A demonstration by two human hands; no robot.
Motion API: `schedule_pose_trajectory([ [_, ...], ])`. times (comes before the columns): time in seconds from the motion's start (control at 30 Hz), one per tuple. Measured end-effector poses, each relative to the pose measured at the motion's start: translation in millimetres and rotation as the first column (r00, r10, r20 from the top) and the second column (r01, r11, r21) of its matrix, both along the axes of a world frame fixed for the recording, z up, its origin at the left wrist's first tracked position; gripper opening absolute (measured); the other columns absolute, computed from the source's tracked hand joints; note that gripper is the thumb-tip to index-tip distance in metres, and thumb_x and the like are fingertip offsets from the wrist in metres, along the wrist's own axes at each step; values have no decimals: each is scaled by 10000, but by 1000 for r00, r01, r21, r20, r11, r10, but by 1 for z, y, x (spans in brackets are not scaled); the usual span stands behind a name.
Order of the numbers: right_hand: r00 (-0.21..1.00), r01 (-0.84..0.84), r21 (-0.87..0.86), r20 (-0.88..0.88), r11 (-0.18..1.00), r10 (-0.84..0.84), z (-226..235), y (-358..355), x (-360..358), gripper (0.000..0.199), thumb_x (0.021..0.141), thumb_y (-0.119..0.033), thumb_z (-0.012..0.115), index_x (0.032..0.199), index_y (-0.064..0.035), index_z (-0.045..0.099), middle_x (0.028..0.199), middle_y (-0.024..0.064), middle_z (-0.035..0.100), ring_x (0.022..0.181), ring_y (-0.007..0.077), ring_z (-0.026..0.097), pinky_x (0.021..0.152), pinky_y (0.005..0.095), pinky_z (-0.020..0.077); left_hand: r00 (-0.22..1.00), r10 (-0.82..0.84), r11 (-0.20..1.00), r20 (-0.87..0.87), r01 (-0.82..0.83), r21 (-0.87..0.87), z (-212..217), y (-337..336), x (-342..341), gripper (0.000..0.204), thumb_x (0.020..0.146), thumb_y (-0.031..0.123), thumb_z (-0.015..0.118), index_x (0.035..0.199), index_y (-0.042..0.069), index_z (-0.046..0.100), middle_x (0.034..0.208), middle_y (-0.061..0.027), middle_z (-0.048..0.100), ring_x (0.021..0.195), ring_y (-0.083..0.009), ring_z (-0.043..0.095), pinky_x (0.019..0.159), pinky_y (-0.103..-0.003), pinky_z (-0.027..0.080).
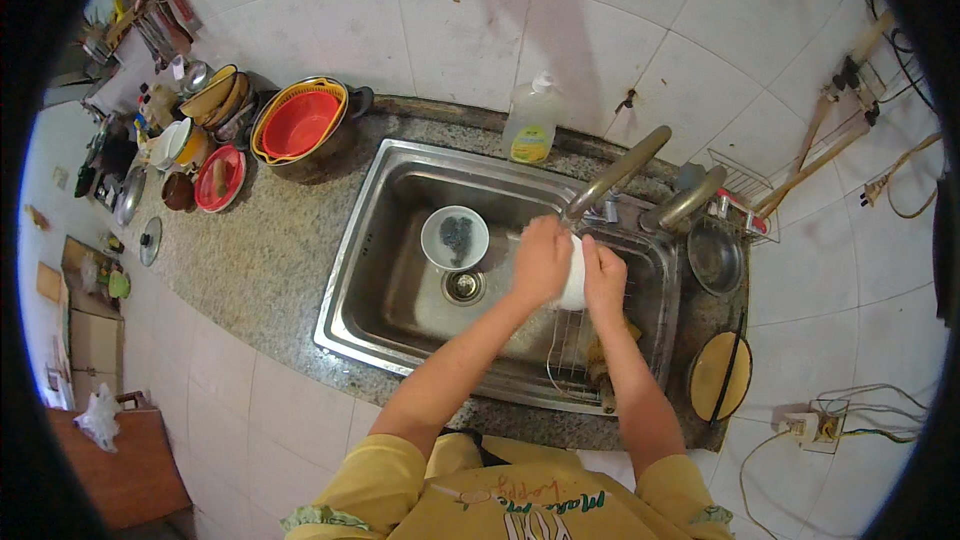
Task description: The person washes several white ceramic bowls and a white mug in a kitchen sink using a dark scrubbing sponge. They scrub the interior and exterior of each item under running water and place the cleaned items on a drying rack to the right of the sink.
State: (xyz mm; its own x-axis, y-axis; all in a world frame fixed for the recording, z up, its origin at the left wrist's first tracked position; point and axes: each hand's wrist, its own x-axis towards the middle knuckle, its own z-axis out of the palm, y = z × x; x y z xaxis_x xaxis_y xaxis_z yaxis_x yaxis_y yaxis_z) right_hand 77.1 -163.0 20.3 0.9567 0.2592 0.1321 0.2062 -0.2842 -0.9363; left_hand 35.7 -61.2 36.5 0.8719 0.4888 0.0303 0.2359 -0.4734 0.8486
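Over the right half of the sink (400,315), just near of the tap (625,165): gripping one white dish (574,280) between left hand (541,262) and right hand (605,280). Both closed on it, left hand along its left side, right hand along its right. Tipped up on edge, judging by the narrow white strip on show; long axis roughly near to far, far end toward the tap. Nearer hand: neither, both touching. Largely covered by the hands, so cannot tell bowl from plate. Running water: cannot tell either.

Left of left hand, apart from the grip: one white bowl (432,243) on the sink floor, holding one dark clump (456,234), kind unclear. Just near of that bowl: one drain (464,286).

Count for the rest: one wire rack (568,355), near right in the sink; one clear bottle (532,122), far side; one pan (715,258) and one round yellowish board (709,368), right. Far left: one red basin (300,127) inside one yellow basket (262,128), plus one red plate (233,187).
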Motion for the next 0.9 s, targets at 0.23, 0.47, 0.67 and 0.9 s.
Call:
schedule_pose_trajectory([
  [0.23,790,219,507,-593,834,153,8,0,14,249,815,-260,549,901,-29,589,845,59,586,741,133,541,654,272,432,988,81,585,129,58,-809,-39,45,-5,369,882,311,381,925,-12,556,904,-80,591,836,-163,537,754,-290,404],
  [0.47,522,477,728,-685,492,508,-14,17,21,380,869,-334,354,1124,-74,465,1143,64,494,1059,247,458,892,398,382,903,190,-149,386,415,-897,-56,27,-46,406,834,287,503,1176,92,403,1113,-26,512,1016,-173,496,885,-338,390],
  [0.67,574,538,730,-684,422,451,-69,41,-1,333,842,-290,361,1090,-108,488,1076,69,534,957,249,529,812,422,434,867,218,19,449,456,-890,-57,20,-36,391,815,170,543,1158,36,414,1133,-64,495,1048,-178,471,923,-339,357],
  [0.9,344,549,593,-803,589,487,-61,41,-16,326,825,-328,391,1048,-125,513,1043,61,557,933,234,544,788,414,445,935,6,445,353,314,-838,-44,42,-64,214,847,152,488,1010,18,521,911,-15,573,819,-95,514,737,-256,400],
])
